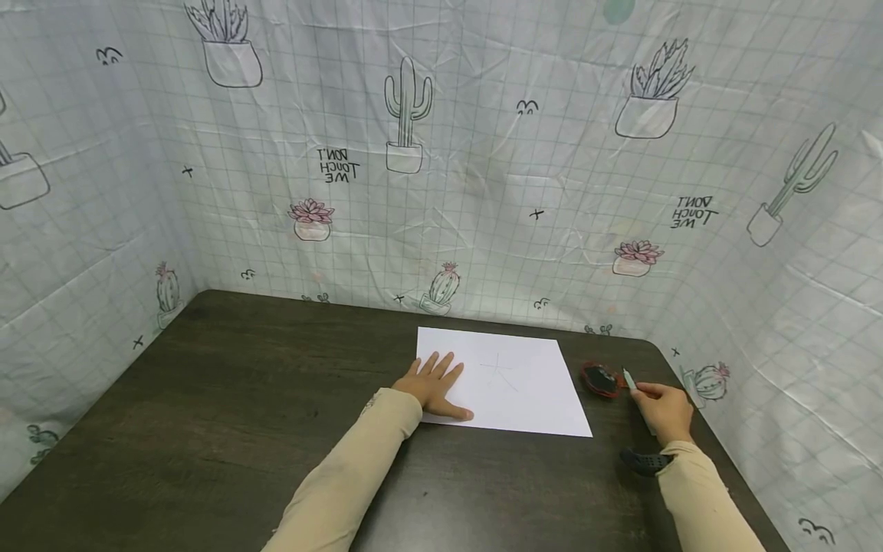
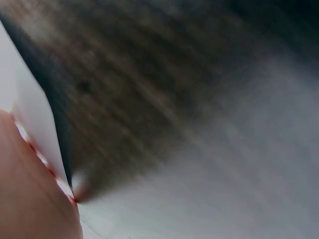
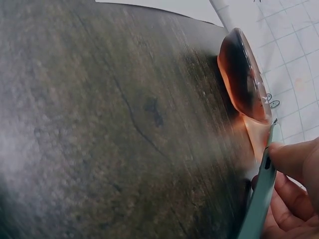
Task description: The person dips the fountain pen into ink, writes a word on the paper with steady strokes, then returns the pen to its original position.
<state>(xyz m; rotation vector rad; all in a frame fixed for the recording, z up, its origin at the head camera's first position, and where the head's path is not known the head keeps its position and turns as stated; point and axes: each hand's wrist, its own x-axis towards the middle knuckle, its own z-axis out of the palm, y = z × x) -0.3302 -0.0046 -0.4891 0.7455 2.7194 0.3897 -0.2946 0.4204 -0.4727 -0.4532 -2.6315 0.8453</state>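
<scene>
My left hand (image 1: 433, 389) lies flat with fingers spread on the left part of a white sheet of paper (image 1: 538, 399). Thin crossing lines mark the sheet's upper middle. To the right of the paper, my right hand (image 1: 665, 410) pinches a slim pale green pen-like tool (image 3: 261, 199) between thumb and fingers. It has a dark slot by the thumb and a narrow pointed tip; its exact kind cannot be told. Just left of that tip rests a dark oval object (image 1: 600, 380) with a translucent red-orange rim and a short handle (image 3: 255, 137).
The dark wooden table (image 1: 241, 399) extends left of and in front of the paper. A cactus-printed cloth (image 1: 469, 192) hangs behind and along both sides of the table. A black strap (image 1: 645, 462) projects beside the right wrist.
</scene>
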